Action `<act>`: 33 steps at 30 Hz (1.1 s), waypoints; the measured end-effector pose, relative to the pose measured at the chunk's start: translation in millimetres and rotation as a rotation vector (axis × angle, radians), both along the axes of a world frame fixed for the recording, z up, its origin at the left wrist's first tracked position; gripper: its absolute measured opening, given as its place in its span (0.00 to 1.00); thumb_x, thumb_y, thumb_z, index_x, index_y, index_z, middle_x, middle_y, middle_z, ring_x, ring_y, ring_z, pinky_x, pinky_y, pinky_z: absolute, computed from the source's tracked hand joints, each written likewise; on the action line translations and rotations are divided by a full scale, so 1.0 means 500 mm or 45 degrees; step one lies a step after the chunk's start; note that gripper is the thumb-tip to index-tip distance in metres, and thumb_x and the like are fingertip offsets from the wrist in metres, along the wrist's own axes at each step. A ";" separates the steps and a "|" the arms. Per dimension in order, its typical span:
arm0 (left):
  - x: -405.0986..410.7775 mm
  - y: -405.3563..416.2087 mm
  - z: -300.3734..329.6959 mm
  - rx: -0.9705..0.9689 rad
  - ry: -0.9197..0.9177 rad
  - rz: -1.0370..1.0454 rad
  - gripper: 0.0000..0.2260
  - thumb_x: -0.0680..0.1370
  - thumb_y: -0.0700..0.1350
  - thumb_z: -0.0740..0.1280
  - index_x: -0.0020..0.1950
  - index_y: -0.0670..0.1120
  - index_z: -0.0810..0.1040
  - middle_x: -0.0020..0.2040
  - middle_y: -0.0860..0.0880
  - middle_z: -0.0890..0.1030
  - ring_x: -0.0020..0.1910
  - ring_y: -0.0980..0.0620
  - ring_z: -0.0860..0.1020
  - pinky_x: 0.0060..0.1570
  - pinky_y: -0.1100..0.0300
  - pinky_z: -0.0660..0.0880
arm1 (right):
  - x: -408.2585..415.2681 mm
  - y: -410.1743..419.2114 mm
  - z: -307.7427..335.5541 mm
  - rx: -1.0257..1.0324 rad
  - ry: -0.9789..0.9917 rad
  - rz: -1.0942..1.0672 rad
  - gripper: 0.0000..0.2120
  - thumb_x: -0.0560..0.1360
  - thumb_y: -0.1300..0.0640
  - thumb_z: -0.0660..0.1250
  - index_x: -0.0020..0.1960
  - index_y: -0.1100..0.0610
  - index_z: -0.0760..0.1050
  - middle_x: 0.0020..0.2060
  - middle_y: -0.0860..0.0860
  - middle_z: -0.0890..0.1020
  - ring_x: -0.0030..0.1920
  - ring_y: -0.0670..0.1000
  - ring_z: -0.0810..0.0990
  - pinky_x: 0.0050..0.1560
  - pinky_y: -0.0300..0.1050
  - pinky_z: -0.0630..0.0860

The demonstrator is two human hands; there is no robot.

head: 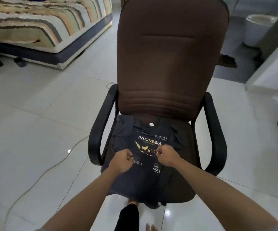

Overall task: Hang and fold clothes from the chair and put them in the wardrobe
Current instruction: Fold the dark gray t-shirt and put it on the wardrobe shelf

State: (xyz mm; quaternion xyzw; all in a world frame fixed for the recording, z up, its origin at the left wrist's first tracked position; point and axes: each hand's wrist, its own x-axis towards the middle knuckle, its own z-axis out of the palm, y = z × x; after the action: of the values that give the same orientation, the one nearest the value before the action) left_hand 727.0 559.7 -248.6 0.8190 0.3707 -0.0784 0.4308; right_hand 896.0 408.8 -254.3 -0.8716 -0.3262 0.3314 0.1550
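A dark navy T-shirt (147, 179) with "INDONESIA" and a yellow map print lies face up on the seat of a brown office chair (171, 52). Its sleeves are tucked in at the sides and its hem hangs over the seat's front edge. My left hand (122, 161) pinches the fabric at the left of the print. My right hand (165, 155) pinches the fabric at the right of the print, over the map. Both fists are curled, knuckles up, about a hand's width apart. No wardrobe is in view.
The chair has black armrests (101, 124) on both sides. A bed with a striped cover (40, 22) stands at the back left. A thin cable (51, 167) runs across the white tiled floor at left. A white bin (260, 29) stands back right. My feet are below the seat.
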 end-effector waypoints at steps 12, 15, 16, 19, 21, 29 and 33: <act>0.313 0.232 -0.146 0.164 0.109 -0.363 0.10 0.74 0.42 0.65 0.54 0.42 0.79 0.50 0.42 0.79 0.50 0.44 0.78 0.54 0.54 0.75 | 0.238 0.124 -0.138 -0.112 0.000 -0.293 0.09 0.76 0.57 0.63 0.54 0.56 0.78 0.55 0.55 0.74 0.52 0.57 0.79 0.57 0.49 0.75; 0.378 0.285 -0.202 0.280 0.148 -0.458 0.13 0.74 0.45 0.65 0.57 0.44 0.78 0.55 0.43 0.76 0.55 0.42 0.75 0.57 0.50 0.73 | 0.303 0.160 -0.199 -0.105 -0.008 -0.336 0.12 0.76 0.57 0.63 0.58 0.56 0.77 0.60 0.56 0.72 0.55 0.57 0.78 0.60 0.48 0.73; 0.395 0.300 -0.221 0.294 0.167 -0.479 0.13 0.74 0.45 0.65 0.58 0.44 0.77 0.56 0.43 0.75 0.56 0.42 0.75 0.58 0.49 0.72 | 0.323 0.169 -0.223 -0.095 -0.020 -0.349 0.12 0.76 0.57 0.63 0.58 0.57 0.77 0.60 0.56 0.72 0.56 0.57 0.77 0.61 0.48 0.73; 0.437 0.338 -0.277 0.349 0.222 -0.562 0.14 0.75 0.46 0.65 0.60 0.46 0.76 0.63 0.44 0.72 0.63 0.42 0.72 0.65 0.47 0.67 | 0.373 0.196 -0.284 -0.067 -0.051 -0.367 0.13 0.75 0.59 0.63 0.59 0.57 0.76 0.66 0.58 0.68 0.62 0.58 0.74 0.64 0.49 0.71; 0.459 0.356 -0.309 0.362 0.270 -0.601 0.14 0.77 0.46 0.63 0.62 0.49 0.75 0.70 0.45 0.68 0.69 0.43 0.67 0.70 0.44 0.59 | 0.401 0.213 -0.312 -0.028 -0.071 -0.359 0.15 0.75 0.61 0.62 0.61 0.57 0.75 0.71 0.58 0.63 0.64 0.59 0.73 0.64 0.50 0.71; 0.488 0.384 -0.361 0.437 0.363 -0.791 0.10 0.76 0.42 0.62 0.55 0.51 0.78 0.59 0.46 0.73 0.63 0.45 0.70 0.72 0.43 0.51 | 0.453 0.232 -0.377 -0.134 -0.066 -0.125 0.14 0.76 0.61 0.63 0.60 0.53 0.73 0.75 0.53 0.58 0.61 0.60 0.75 0.57 0.51 0.74; 0.503 0.385 -0.353 0.492 0.377 -0.865 0.09 0.72 0.39 0.65 0.47 0.50 0.80 0.54 0.46 0.73 0.55 0.44 0.73 0.69 0.50 0.59 | 0.461 0.248 -0.366 -0.349 -0.365 0.042 0.15 0.75 0.55 0.63 0.61 0.47 0.73 0.64 0.51 0.68 0.64 0.58 0.64 0.63 0.54 0.63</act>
State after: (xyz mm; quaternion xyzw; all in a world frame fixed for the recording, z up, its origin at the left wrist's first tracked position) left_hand 978.3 752.0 -425.1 0.9404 0.1454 -0.2618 0.1609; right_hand 1126.3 532.6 -437.4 -0.9174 -0.3111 0.2476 -0.0187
